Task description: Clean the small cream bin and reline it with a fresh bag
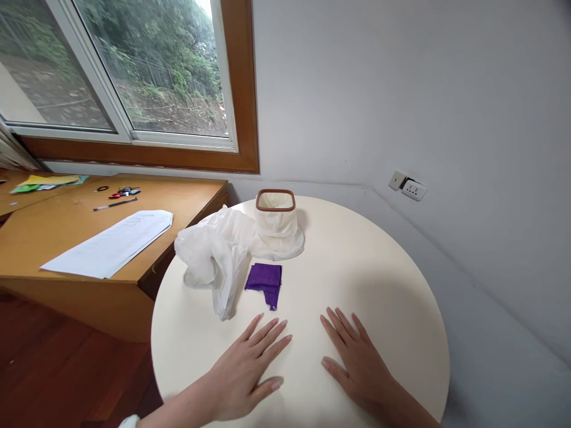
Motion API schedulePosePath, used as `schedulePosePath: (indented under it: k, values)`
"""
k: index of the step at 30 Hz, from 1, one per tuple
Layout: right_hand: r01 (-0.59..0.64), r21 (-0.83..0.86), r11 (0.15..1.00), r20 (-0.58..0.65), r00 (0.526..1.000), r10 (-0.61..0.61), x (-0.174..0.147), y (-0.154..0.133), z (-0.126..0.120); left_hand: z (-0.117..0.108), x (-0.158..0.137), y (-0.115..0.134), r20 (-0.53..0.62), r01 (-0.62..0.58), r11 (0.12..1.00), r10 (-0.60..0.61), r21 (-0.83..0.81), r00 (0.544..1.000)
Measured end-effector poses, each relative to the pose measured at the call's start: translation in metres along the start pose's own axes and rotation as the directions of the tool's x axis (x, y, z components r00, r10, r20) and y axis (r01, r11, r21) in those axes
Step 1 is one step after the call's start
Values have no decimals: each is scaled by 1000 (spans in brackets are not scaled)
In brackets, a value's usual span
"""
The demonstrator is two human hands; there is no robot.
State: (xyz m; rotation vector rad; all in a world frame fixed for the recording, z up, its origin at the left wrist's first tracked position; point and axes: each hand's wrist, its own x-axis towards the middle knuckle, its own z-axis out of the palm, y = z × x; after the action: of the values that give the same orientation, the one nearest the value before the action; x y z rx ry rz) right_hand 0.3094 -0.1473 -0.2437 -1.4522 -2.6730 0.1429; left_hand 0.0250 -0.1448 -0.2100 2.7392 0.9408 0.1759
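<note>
Flat on the round white table (357, 238) lies my left hand (245, 368), fingers spread and nothing in it. My right hand (354, 356) rests palm down to the right, also with its fingers apart and holding nothing. Just beyond my left fingertips is a folded purple cloth (264, 277), one narrow piece of it pointing toward me. Behind the cloth stands a small bin (275, 221) with a brown rectangular rim and a whitish plastic liner draped over its sides. A crumpled white plastic bag (216, 249) spreads out left of the cloth and touches the liner.
To the left is a wooden desk (187, 199) with paper sheets (113, 241), a pen (115, 204), keys (125, 191) and a black ring-shaped item (102, 188). A white wall with a socket (414, 189) borders the table behind and right. A window (156, 71) is above the desk.
</note>
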Motion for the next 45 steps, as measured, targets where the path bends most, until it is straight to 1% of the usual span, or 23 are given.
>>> schedulePosePath:
  k: [5, 10, 13, 15, 17, 20, 22, 24, 26, 28, 29, 31, 33, 35, 37, 41, 45]
  values:
    - [-12, 6, 1000, 5, 1000, 12, 0, -1, -1, -1, 0, 0, -19, -4, 1000, 4, -5, 1000]
    - [-20, 5, 1000, 22, 1000, 20, 2, -2, -3, -2, -1, 1, -15, 0, 1000, -1, -8, 1000]
    - [-10, -1, 1000, 14, 1000, 10, 1, -1, -3, -3, -1, 0, -3, -5, 1000, 5, -7, 1000]
    - [6, -7, 1000, -6, 1000, -6, 1, -1, -1, -4, -1, 0, -16, -3, 1000, 3, -21, 1000]
    - [28, -17, 999, -44, 999, -29, 3, 0, 0, -5, -2, 0, -48, 21, 998, -24, -57, 999]
    - [59, -31, 998, -127, 990, -62, 15, -3, -2, -5, -3, 1, -114, 130, 975, -152, -180, 982]
    - [74, -29, 997, -190, 979, -78, 31, -5, -9, -5, -3, 0, -170, 217, 931, -274, -292, 947]
    - [84, -11, 996, -261, 962, -84, 54, -7, -22, -5, -2, -3, -242, 281, 885, -385, -372, 891]
    - [91, 16, 996, -338, 938, -80, 82, -7, -40, -4, -1, -8, -308, 332, 850, -471, -410, 827]
    - [98, 42, 994, -408, 910, -72, 115, -5, -58, -2, 1, -13, -338, 378, 812, -542, -444, 769]
    - [97, 54, 994, -436, 898, -64, 132, -4, -67, -1, 2, -16, -330, 396, 793, -569, -464, 753]
    - [77, 85, 993, -485, 874, -26, 167, -2, -83, 2, 4, -19, -293, 420, 759, -603, -498, 742]
    - [44, 100, 994, -513, 858, 14, 200, 0, -94, 4, 4, -20, -258, 431, 744, -611, -511, 749]
    - [7, 89, 996, -505, 862, 40, 229, 1, -100, 5, 4, -19, -249, 435, 751, -604, -497, 757]
    - [-21, 66, 998, -463, 885, 49, 252, 2, -104, 4, 3, -18, -247, 442, 767, -592, -465, 767]
    - [-4, 41, 999, -373, 928, 19, 280, 8, -108, 2, 1, -16, -254, 449, 785, -581, -427, 773]
    - [16, 52, 999, -313, 950, 1, 285, 19, -114, 1, 0, -16, -247, 455, 776, -590, -437, 769]
